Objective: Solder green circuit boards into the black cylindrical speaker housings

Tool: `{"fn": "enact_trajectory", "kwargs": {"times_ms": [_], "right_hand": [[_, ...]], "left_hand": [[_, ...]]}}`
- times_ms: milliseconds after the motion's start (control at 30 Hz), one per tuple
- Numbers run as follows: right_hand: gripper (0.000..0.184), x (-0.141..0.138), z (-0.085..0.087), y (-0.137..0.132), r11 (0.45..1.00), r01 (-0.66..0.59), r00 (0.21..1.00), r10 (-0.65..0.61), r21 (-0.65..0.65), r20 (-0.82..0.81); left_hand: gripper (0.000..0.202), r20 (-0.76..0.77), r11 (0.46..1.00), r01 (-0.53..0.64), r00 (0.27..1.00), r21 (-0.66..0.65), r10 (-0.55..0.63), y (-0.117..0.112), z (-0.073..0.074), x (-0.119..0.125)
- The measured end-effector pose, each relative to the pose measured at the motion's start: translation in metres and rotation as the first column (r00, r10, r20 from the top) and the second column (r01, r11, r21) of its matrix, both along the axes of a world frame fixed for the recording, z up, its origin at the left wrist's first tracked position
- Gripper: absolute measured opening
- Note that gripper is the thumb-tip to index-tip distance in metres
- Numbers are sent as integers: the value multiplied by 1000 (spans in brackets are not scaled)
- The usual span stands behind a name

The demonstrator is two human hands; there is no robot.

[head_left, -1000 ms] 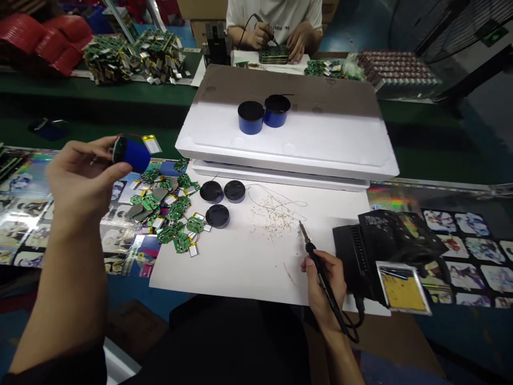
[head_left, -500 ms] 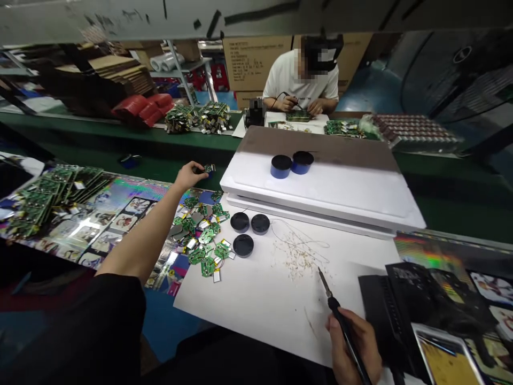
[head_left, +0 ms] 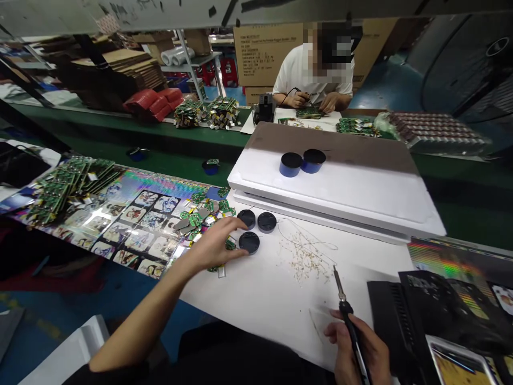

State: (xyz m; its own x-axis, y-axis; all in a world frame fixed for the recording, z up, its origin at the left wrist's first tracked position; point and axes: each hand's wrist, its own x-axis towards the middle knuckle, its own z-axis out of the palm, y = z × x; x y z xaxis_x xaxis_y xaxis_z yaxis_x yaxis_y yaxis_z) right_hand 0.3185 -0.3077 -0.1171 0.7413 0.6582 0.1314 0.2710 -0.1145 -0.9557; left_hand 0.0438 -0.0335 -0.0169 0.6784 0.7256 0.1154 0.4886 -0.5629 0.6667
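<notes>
My left hand [head_left: 214,247] lies open on the white paper sheet [head_left: 280,305], holding nothing, with its fingertips at the edge of a round black lid [head_left: 249,242]. Two more black lids [head_left: 246,218] [head_left: 266,222] sit just beyond it. A heap of small green circuit boards with flat batteries [head_left: 202,216] lies left of the lids, partly under my fingers. My right hand [head_left: 356,345] grips a black soldering iron [head_left: 348,315], its tip pointing up and away, above the paper.
Two blue cylinders [head_left: 290,164] stand on a white foam box [head_left: 320,187]. Solder scraps and thin wire [head_left: 302,256] lie on the paper. A soldering station [head_left: 401,321] stands right. A co-worker [head_left: 312,80] solders beyond, past a green bench [head_left: 120,139].
My left hand has let go of the blue cylinder, which now stands on the far green bench, and has come back to the lids. The view has tilted up and shifted.
</notes>
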Motion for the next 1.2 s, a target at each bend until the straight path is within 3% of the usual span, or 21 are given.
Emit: {"fn": "enact_trajectory", "kwargs": {"times_ms": [33,133,267,333,433,533,600,700,800,933,1033,1100,1167,1200], "right_hand": [[38,-4,5,4,998,-54,998,55,22,-44],[34,-23,19,20,979,-8,998,22,204,-64],[19,-49,27,38,966,-159,985,143,204,92],[17,-56,26,41,958,-239,958,207,156,200],[26,-61,23,42,942,-313,919,267,125,290],[28,-63,23,40,933,-334,908,280,135,311],[29,-62,25,39,933,-329,914,276,144,299],[34,-61,28,40,933,-304,931,248,191,269],[49,-58,37,49,917,-309,932,238,253,272],[70,-56,59,73,853,-421,864,272,310,423],[70,-53,76,88,855,-441,821,261,274,508],[65,-50,82,91,865,-429,818,251,259,517],[65,-45,82,89,881,-407,823,240,241,514],[65,-42,81,86,891,-394,825,235,225,514]], "left_hand": [[42,32,1000,-3,999,30,2,-13,-9,5],[32,143,1000,-13,990,27,9,-48,-29,20],[35,192,994,59,980,-89,-41,-70,-32,22],[22,148,997,-53,987,-51,60,-63,-30,10],[23,-19,959,-243,968,148,249,-38,-31,-20],[28,-153,952,-212,956,220,249,-20,-32,-42],[22,-113,959,-197,968,202,223,-18,-26,-46],[19,36,969,-244,969,33,243,-28,-11,-38],[23,237,930,-240,921,-277,308,-43,5,-15],[32,494,801,24,798,-598,345,-64,16,32],[37,545,674,213,772,-707,328,-81,16,67],[39,555,608,273,760,-746,339,-90,14,83],[40,552,590,283,761,-756,342,-95,11,90],[38,545,613,267,773,-744,324,-95,9,90]]}}
